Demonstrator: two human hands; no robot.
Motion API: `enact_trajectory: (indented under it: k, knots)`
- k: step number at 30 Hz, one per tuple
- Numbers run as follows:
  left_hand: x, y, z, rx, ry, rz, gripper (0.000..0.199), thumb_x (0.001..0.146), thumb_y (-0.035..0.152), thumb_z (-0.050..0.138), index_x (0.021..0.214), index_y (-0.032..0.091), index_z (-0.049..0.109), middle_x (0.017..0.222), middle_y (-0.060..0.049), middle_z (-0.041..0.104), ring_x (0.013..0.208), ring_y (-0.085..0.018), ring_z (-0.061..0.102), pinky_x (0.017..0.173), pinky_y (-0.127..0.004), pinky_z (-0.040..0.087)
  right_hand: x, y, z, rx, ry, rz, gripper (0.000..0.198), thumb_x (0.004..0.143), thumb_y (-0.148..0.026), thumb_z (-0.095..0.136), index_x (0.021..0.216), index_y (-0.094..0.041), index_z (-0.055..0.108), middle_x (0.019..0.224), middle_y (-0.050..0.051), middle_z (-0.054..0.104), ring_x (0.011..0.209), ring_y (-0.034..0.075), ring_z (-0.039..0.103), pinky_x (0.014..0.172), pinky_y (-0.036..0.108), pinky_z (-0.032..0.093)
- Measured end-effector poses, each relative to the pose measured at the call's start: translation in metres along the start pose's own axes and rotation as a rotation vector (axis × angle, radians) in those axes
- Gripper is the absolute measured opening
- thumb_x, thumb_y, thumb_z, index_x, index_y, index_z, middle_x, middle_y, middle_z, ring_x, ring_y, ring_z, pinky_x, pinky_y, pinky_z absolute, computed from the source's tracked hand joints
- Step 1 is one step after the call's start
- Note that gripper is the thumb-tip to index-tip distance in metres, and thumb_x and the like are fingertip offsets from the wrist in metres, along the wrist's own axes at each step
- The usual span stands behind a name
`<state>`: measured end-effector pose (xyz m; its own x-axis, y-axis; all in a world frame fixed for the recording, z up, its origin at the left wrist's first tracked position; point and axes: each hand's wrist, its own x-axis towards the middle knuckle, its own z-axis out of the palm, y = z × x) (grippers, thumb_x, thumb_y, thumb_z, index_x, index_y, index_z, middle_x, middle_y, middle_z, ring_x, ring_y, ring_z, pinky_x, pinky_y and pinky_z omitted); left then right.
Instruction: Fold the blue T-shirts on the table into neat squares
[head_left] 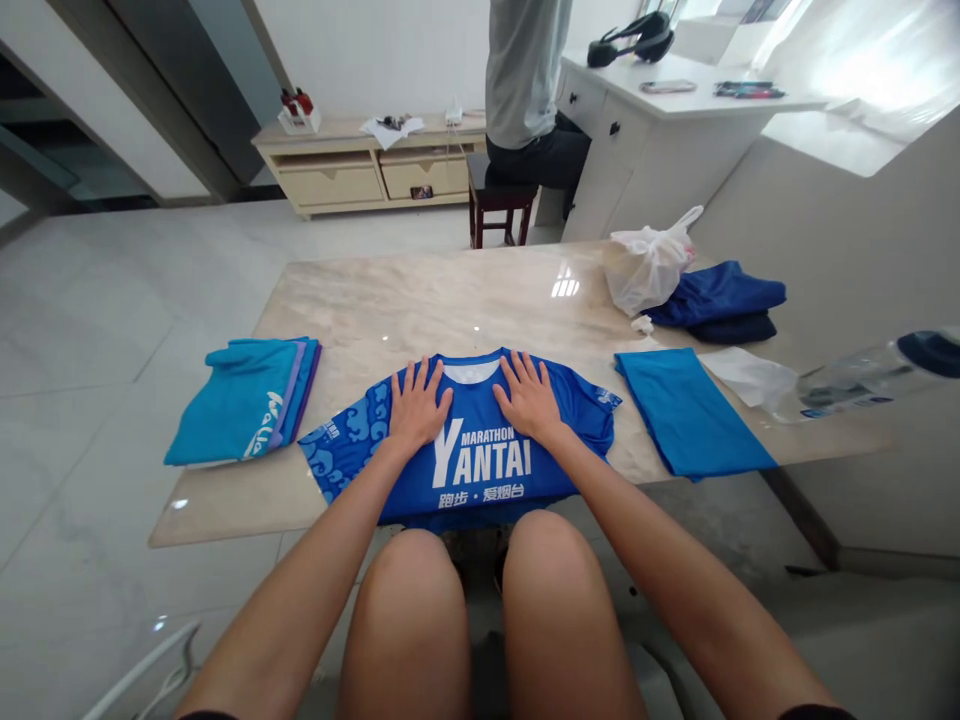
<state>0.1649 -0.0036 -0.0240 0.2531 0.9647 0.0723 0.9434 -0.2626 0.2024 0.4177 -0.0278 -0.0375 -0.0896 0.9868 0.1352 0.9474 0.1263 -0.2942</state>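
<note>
A blue T-shirt (pixel 480 475) with white "Marathon Yantai" lettering lies spread on the table, its collar pointing away from me and its lower part hanging over the near edge. My left hand (pixel 418 405) rests flat on the shirt just left of the collar, fingers spread. On the other side of the collar, my right hand (pixel 529 395) lies flat too, its fingers apart. Both sleeves stretch outward, the left one patterned with lighter blue shapes. Neither hand grips the fabric.
A stack of folded clothes (pixel 232 400) sits at the table's left. To the right lie a folded blue cloth (pixel 690 415), a white plastic bag (pixel 646 265), dark blue clothing (pixel 724 300) and a clear bottle (pixel 862 380). Beyond the marble-look table (pixel 442 290), a person (pixel 525 80) sits on a stool.
</note>
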Motion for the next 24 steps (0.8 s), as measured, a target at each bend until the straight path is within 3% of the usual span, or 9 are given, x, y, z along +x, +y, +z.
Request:
enact_trajectory:
  k: [4, 8, 14, 19, 24]
  knots:
    - [0.01, -0.002, -0.001, -0.045, -0.108, -0.028, 0.081, 0.114, 0.052, 0.034, 0.184, 0.016, 0.017, 0.19, -0.014, 0.021, 0.178, -0.038, 0.012, 0.142, -0.067, 0.006, 0.009, 0.001, 0.001, -0.001, -0.082, 0.022, 0.072, 0.116, -0.051, 0.035, 0.18, -0.017, 0.036, 0.189, 0.014, 0.025, 0.177, 0.035, 0.017, 0.142, 0.063, 0.012]
    - [0.013, 0.012, -0.022, -0.017, -0.274, -0.136, 0.086, 0.11, 0.051, 0.047, 0.183, 0.012, 0.021, 0.189, -0.022, 0.014, 0.177, -0.045, 0.006, 0.138, -0.075, 0.011, 0.014, 0.0, -0.021, 0.024, -0.17, 0.017, 0.075, 0.111, -0.042, 0.05, 0.18, -0.018, 0.033, 0.188, 0.015, 0.026, 0.175, 0.039, 0.022, 0.14, 0.066, 0.019]
    - [-0.021, 0.051, -0.058, 0.003, -0.428, -0.057, 0.092, 0.105, 0.051, 0.06, 0.179, 0.006, 0.028, 0.185, -0.03, 0.02, 0.175, -0.047, 0.018, 0.138, -0.068, 0.026, -0.016, 0.007, -0.077, 0.104, 0.014, 0.063, 0.059, 0.111, -0.036, 0.051, 0.166, -0.015, 0.055, 0.168, 0.021, 0.058, 0.156, 0.038, 0.054, 0.129, 0.056, 0.043]
    - [-0.042, 0.063, -0.046, 0.08, -0.468, -0.032, 0.105, 0.095, 0.051, 0.08, 0.179, 0.009, 0.033, 0.185, -0.031, 0.019, 0.174, -0.051, 0.016, 0.137, -0.069, 0.029, -0.042, 0.032, -0.088, 0.218, 0.187, 0.109, 0.046, 0.111, -0.033, 0.048, 0.149, -0.019, 0.069, 0.137, 0.017, 0.077, 0.124, 0.032, 0.074, 0.112, 0.047, 0.058]
    - [-0.029, 0.057, -0.039, 0.102, -0.432, -0.046, 0.11, 0.088, 0.045, 0.089, 0.178, 0.009, 0.037, 0.182, -0.034, 0.023, 0.171, -0.055, 0.023, 0.133, -0.075, 0.032, -0.033, 0.049, -0.089, 0.156, 0.168, 0.084, 0.036, 0.108, -0.028, 0.051, 0.128, -0.022, 0.08, 0.128, 0.016, 0.08, 0.12, 0.034, 0.074, 0.11, 0.048, 0.057]
